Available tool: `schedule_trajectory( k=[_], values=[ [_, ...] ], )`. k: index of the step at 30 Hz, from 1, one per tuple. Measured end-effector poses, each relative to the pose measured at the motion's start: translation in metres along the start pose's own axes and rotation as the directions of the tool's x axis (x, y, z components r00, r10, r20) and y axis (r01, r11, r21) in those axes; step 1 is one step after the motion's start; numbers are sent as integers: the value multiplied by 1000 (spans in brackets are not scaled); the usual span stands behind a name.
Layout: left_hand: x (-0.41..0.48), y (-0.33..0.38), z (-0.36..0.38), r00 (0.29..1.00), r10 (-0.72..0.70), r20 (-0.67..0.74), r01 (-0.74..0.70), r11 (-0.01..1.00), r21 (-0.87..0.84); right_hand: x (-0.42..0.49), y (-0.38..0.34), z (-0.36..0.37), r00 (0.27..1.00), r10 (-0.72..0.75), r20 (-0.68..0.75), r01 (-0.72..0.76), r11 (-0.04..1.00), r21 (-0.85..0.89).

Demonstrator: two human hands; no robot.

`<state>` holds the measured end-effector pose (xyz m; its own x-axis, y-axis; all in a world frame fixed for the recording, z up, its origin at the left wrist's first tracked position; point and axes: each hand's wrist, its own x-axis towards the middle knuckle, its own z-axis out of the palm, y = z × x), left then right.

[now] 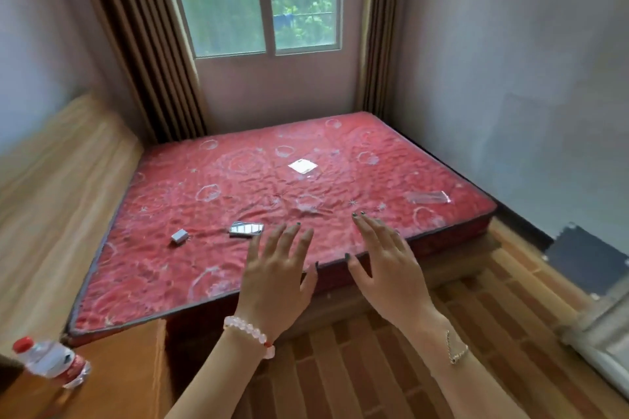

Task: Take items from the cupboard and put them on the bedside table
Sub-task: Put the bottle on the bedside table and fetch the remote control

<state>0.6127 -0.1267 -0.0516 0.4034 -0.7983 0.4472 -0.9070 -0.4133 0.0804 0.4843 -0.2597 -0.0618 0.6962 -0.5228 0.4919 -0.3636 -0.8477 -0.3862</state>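
Observation:
My left hand (277,277) and my right hand (388,265) are held out in front of me over the near edge of the bed, fingers straight and spread, holding nothing. A clear water bottle (51,362) with a red cap and red label stands on the wooden bedside table (126,381) at the lower left. The cupboard is not in view.
A red mattress (258,214) fills the middle; on it lie a small grey box (179,236), a mirror-like compact (246,229), a white packet (302,166) and a clear wrapper (429,197). A wooden headboard (58,201) runs along the left. The floor (391,367) has a brick pattern.

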Motion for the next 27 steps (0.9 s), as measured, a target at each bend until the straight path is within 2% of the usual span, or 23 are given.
schedule_trajectory(
  k=[6, 11, 14, 18, 24, 27],
  values=[
    [57, 107, 19, 961, 278, 4, -276, 956, -97, -40, 73, -84, 964, 191, -187, -216, 968, -129],
    [101, 191, 39, 889, 456, -28, -453, 871, -192, -63, 139, -132, 906, 363, -215, -405, 893, -199],
    [126, 238, 57, 839, 542, -53, -537, 809, -241, -75, 176, -155, 855, 434, -284, -502, 831, -239],
    [162, 302, 78, 767, 629, -126, -636, 717, -285, -80, 222, -191, 798, 488, -352, -589, 753, -293],
    [236, 402, 92, 668, 710, -222, -739, 598, -311, -62, 288, -265, 740, 485, -466, -652, 686, -323],
    [263, 454, 88, 601, 753, -268, -793, 520, -318, -63, 319, -297, 700, 484, -525, -698, 617, -363]
  ],
)
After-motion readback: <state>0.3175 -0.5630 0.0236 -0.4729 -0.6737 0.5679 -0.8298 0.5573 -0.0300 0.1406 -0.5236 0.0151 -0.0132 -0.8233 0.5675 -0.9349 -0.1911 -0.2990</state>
